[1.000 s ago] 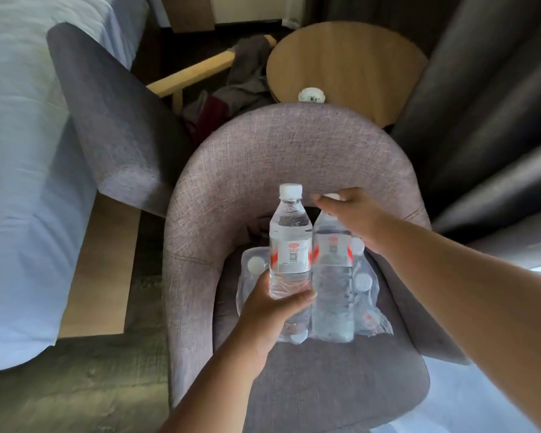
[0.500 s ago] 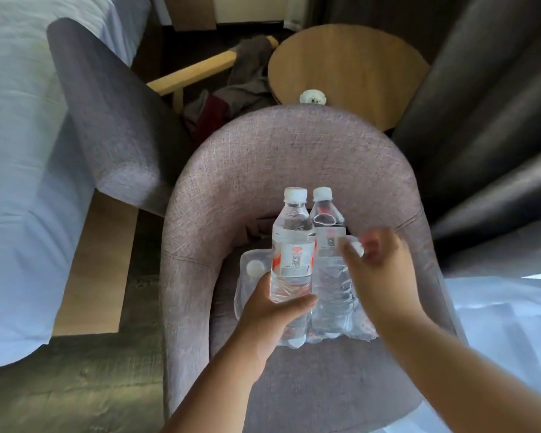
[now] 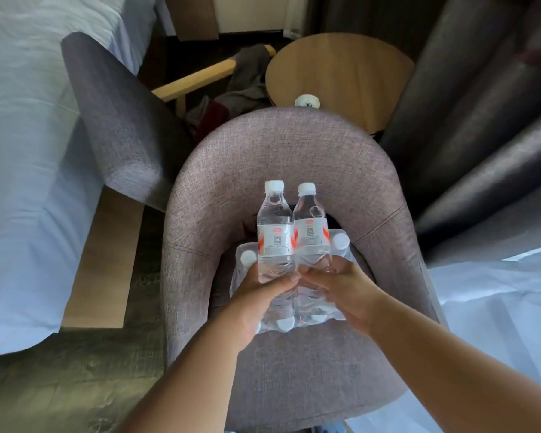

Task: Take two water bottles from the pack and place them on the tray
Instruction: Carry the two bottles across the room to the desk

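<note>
Two clear water bottles with white caps and red-and-white labels stand upright side by side above the pack. My left hand (image 3: 256,300) is wrapped around the lower body of the left bottle (image 3: 275,232). My right hand (image 3: 344,290) grips the lower body of the right bottle (image 3: 311,232). Under them the shrink-wrapped pack (image 3: 244,267) of bottles rests on the seat of the grey armchair (image 3: 294,145). No tray is in view.
A second grey chair (image 3: 119,120) with a wooden arm stands to the left, beside a white bed (image 3: 22,151). A round wooden table (image 3: 341,70) with a small white object is behind the armchair. Dark curtains (image 3: 481,104) hang on the right; white sheet at lower right.
My right hand left the cap of the right bottle, came down and closed around that bottle's lower body. Both bottles now stand level together.
</note>
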The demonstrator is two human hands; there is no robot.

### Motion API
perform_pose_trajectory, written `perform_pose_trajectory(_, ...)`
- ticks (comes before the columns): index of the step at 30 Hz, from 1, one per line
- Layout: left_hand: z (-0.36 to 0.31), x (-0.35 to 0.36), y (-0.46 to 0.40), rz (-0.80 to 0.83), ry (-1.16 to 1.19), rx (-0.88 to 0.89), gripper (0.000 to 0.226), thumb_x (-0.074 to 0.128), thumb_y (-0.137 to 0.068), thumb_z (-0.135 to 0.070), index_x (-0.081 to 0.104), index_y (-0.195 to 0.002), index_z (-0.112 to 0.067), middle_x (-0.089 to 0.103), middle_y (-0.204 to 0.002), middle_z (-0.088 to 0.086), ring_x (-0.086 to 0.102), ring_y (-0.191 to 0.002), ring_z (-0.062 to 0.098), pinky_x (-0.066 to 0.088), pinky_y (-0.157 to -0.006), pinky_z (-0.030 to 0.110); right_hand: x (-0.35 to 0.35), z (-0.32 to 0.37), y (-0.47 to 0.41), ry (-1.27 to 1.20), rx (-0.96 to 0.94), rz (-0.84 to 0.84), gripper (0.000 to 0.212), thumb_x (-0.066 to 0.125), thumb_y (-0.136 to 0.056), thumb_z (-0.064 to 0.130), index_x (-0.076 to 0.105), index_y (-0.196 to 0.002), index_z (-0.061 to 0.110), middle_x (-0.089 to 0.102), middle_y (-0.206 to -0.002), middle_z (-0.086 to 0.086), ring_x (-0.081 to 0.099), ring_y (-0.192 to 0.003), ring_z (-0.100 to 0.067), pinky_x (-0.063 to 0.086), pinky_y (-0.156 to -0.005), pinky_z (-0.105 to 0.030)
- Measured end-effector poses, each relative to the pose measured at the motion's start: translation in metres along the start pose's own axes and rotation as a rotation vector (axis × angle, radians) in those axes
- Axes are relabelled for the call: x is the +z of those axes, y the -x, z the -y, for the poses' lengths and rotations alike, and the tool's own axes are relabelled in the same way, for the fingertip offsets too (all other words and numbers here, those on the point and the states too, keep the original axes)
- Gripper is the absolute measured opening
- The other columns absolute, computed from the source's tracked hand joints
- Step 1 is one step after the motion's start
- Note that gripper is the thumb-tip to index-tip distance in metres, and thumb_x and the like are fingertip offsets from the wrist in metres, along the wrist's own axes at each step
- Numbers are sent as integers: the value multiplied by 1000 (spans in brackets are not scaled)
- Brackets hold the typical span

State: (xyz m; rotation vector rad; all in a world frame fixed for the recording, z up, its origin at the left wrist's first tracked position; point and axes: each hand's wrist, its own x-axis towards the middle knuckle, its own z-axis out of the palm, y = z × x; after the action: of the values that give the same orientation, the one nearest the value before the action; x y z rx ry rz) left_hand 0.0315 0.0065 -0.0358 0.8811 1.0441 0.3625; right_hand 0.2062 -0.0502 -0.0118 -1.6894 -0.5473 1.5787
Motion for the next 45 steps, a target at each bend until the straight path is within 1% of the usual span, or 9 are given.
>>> perform_pose_trajectory(2,-10,6,12,-8,4,-3,57,92,-69,-54,65,-119,-48,81,-109,-23,74,-105,2,47,-90,33,1,5,13,-54,-25,19,32,73,-98,18,72,-127,5,81,-120,-13,77,-114,-27,59,-93,-37)
perform_pose_trajectory(5,-26,15,36,13,31,26,61,89,-70,-55,67,-126,-44,79,-122,-11,70,-121,17,48,-105,50,0,21,37,-129,-130,69,25,71,-100,10,75,-124,5,79,-122,-19,75,-117,-34,59,-99,-41)
perform_pose_trajectory(8,-58,22,73,26,21,66,33,87,-77,-48,75,-107,-51,82,-115,-12,77,-106,7,59,-85,38,7,52,70,-130,-216,81,18,73,-96,5,79,-113,5,79,-117,-26,74,-116,-43,63,-98,-43)
perform_pose_trajectory(12,-121,30,134,34,-32,177,45,84,-78,-53,76,-119,-36,81,-119,-7,76,-111,11,57,-89,40,24,110,132,-130,-329,50,33,83,-87,18,78,-116,3,78,-118,-28,73,-116,-44,52,-108,-60)
perform_pose_trajectory(18,-227,52,241,54,-54,451,40,81,-85,-44,71,-124,-44,81,-118,-8,77,-108,14,63,-70,25,41,210,254,-118,-578,83,36,82,-88,19,74,-119,4,83,-111,-17,81,-102,-29,63,-88,-37)
perform_pose_trajectory(24,-310,79,352,122,-91,737,54,85,-80,-47,72,-128,-27,80,-122,3,76,-112,21,63,-83,31,64,282,378,-92,-857,54,38,83,-89,22,71,-123,8,83,-114,-14,81,-104,-31,66,-85,-37)
perform_pose_trajectory(30,-345,88,411,42,-82,870,62,88,-75,-42,68,-131,-23,79,-124,9,74,-116,28,53,-106,57,81,311,439,-106,-988,123,34,78,-92,19,71,-125,11,81,-119,-16,78,-111,-35,61,-97,-53)
perform_pose_trajectory(40,-357,93,437,57,-68,930,53,87,-70,-41,73,-120,-28,82,-116,7,78,-109,25,62,-90,40,92,316,466,-182,-1068,162,36,80,-89,19,73,-122,9,81,-117,-20,78,-109,-39,65,-86,-40)
perform_pose_trajectory(45,-359,82,435,83,-64,927,53,88,-73,-38,73,-122,-24,81,-118,11,76,-112,30,57,-99,50,105,312,466,-202,-1069,121,37,79,-90,19,72,-125,9,80,-119,-19,77,-111,-38,64,-93,-45)
